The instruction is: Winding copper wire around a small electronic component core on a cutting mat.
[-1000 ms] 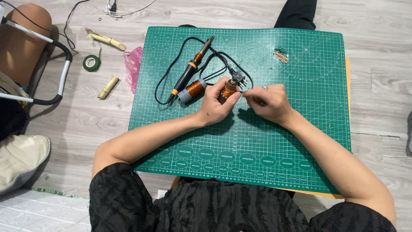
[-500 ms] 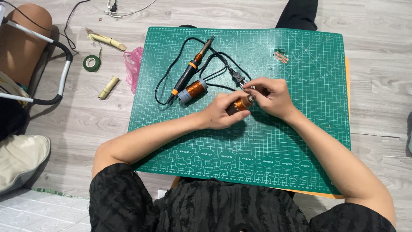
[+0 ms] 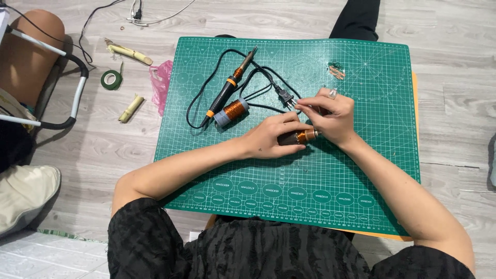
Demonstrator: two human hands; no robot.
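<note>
Grey wooden flooring is covered by a green cutting mat (image 3: 361, 170), and near the middle of the mat a small copper-wound coil (image 3: 302, 136) is held. It is gripped by the left hand (image 3: 271, 138), whose fingers are closed around its dark end, probably so that it is kept steady. The right hand (image 3: 333, 116) is pinched narrowly just above the coil; a thin wire may be held there, but this cannot be told. Left of the coil a second copper wire spool (image 3: 231, 111) is laid within easy reach, and beside it a soldering iron (image 3: 230, 89) with its black cord. Off the mat, further left, a roll of green tape (image 3: 110, 79) is seen.
</note>
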